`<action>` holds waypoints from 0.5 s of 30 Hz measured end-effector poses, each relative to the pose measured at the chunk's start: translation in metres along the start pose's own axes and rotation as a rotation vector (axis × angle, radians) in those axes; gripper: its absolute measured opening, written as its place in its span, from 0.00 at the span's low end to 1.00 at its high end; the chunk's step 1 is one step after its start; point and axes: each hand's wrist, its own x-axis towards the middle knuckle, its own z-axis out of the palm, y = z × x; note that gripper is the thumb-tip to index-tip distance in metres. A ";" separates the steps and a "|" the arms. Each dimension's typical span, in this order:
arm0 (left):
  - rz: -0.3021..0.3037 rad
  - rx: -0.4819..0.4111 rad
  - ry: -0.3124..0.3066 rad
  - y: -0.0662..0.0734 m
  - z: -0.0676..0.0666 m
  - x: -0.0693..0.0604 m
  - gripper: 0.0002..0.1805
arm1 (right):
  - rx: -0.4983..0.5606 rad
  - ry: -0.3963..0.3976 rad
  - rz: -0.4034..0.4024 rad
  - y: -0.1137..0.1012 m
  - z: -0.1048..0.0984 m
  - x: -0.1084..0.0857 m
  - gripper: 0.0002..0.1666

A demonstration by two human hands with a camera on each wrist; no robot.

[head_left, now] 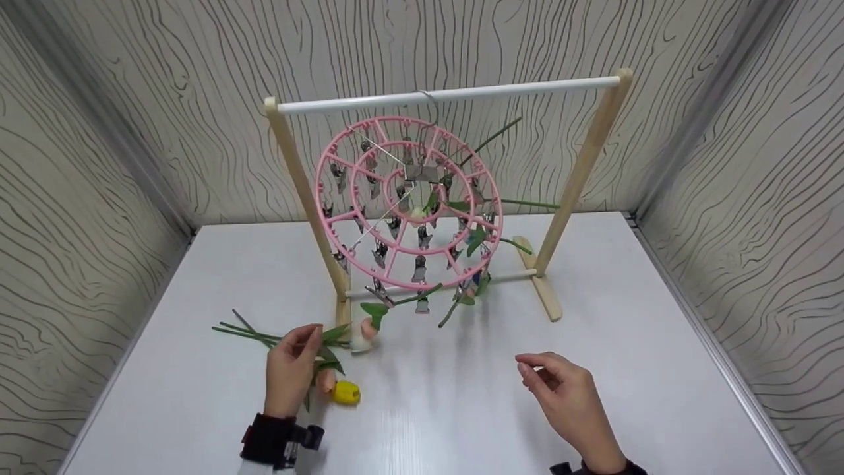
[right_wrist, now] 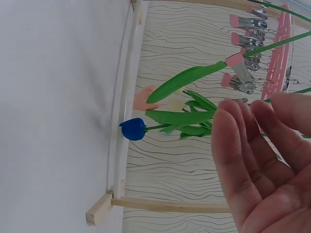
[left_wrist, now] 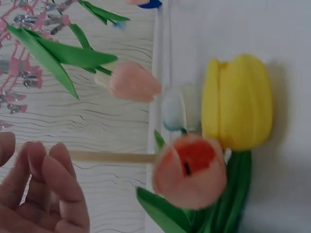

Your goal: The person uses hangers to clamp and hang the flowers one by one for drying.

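My left hand [head_left: 290, 373] hovers over several artificial tulips lying on the table, thumb and fingers loosely bent with nothing visible between them. Close by are a yellow tulip [left_wrist: 238, 102], a pink tulip [left_wrist: 189, 170] and green stems [head_left: 244, 334]. A pink round clip hanger [head_left: 317, 191] hangs tilted in front of me. From its lower edge a pale pink tulip [left_wrist: 133, 81] dangles head down. To the right, my right hand [head_left: 567, 392] is held above the table, fingers relaxed and holding nothing. In the right wrist view, a blue tulip [right_wrist: 132, 129] hangs beyond it among green leaves.
The hanger's hook sits on the white top bar [head_left: 521, 90] of a stand with wooden posts [head_left: 583, 171]. Metal clips [head_left: 420, 269] hang all over the rings. A wooden foot [head_left: 546, 297] rests on the white table [head_left: 461, 409]. Wood-grain patterned walls [head_left: 224, 53] surround the table.
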 end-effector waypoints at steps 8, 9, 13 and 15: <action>0.009 0.258 0.058 -0.029 -0.029 0.047 0.20 | -0.094 -0.036 0.046 0.013 0.003 -0.007 0.05; -0.003 0.307 0.052 -0.033 -0.033 0.051 0.22 | -0.102 -0.039 0.058 0.015 0.003 -0.008 0.05; -0.070 0.477 -0.031 -0.045 -0.048 0.063 0.31 | -0.114 -0.036 0.091 0.022 0.002 -0.013 0.05; -0.106 0.527 -0.078 -0.052 -0.052 0.067 0.33 | -0.118 -0.031 0.096 0.025 0.001 -0.015 0.05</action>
